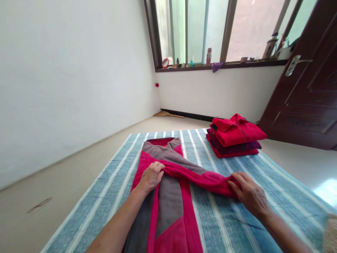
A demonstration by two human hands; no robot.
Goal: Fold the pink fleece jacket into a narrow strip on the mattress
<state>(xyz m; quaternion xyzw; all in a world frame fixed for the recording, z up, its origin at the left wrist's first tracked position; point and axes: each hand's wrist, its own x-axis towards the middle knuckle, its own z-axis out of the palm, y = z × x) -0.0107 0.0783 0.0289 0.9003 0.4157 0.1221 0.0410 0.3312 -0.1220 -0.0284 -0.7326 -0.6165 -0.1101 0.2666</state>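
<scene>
red and grey fleece jacket (168, 196) spread flat on the blue striped mat (226, 218). left hand (152, 176) closed on the sleeve (195, 175) near the jacket's middle. right hand (249, 195) pinching the sleeve's end, out to the jacket's right. folded red clothes (234, 135) stacked on the mat, beyond the jacket, near the brown door (310, 95).

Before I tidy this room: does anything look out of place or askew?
A broom lies flat on the floor by the far wall, and a purple cloth droops over the windowsill edge. The folded stack sits neat.
</scene>
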